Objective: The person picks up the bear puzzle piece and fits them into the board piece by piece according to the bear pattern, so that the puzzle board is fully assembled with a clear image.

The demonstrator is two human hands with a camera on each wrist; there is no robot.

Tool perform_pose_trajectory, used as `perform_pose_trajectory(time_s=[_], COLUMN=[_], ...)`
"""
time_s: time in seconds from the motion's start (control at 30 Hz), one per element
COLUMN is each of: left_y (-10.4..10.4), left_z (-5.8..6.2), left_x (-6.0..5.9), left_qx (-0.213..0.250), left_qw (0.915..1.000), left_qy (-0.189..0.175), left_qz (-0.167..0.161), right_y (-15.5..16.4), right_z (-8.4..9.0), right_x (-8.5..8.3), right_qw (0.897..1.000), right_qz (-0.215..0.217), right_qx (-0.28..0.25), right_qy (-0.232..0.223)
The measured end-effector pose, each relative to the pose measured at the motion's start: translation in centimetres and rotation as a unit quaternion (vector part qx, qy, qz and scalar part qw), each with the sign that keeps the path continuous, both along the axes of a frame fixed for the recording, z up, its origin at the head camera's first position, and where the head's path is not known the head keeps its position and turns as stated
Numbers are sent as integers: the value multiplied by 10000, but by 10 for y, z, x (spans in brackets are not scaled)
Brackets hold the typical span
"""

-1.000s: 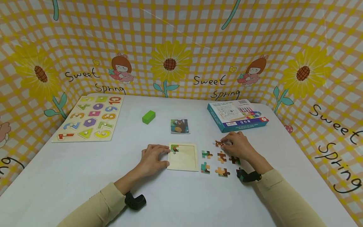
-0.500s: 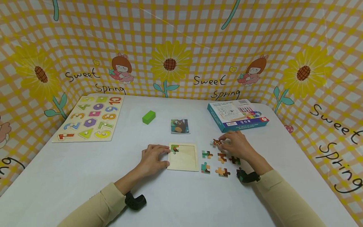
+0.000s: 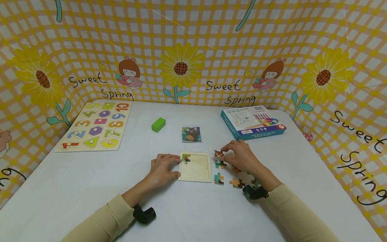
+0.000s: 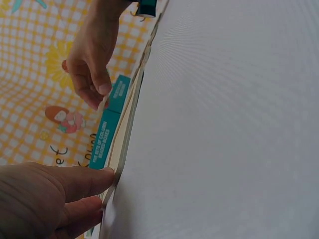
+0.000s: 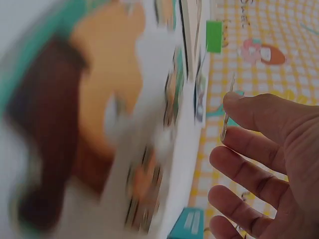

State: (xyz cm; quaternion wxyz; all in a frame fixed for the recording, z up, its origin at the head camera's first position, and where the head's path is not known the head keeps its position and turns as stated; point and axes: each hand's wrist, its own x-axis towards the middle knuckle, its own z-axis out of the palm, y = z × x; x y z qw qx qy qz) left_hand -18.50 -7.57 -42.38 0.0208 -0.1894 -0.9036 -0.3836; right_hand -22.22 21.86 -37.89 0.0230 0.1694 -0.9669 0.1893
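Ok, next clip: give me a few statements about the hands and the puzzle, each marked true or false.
1. The right hand pinches a puzzle piece. True.
2. The left hand rests against the wooden puzzle frame. True.
3. The frame is fully filled. False: only one piece sits in it, in the far left corner.
4. The green block lies in the frame. False: it lies on the table, farther back.
5. The teal box is in the left hand. False: it lies on the table, untouched.
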Motion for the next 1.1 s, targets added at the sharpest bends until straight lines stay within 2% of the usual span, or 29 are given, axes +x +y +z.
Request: perform_pose_trajectory(time_s=[0.23, 0.77, 1.1], left_y=[0, -1, 0], left_z=[1, 3, 4], left_x=[1, 0, -1], left_qx=[-27, -65, -206], left_qw=[9999, 9999, 9997], left_qy=[-103, -119, -90], left_qz=[-3, 2, -17], right_y=[-24, -65, -78], right_z=[-3, -8, -10], right_x=[3, -1, -5], right_qw=[9990, 9977, 9962], right_qz=[383, 369, 399], right_qx=[112, 557, 756], right_qy=[222, 98, 165])
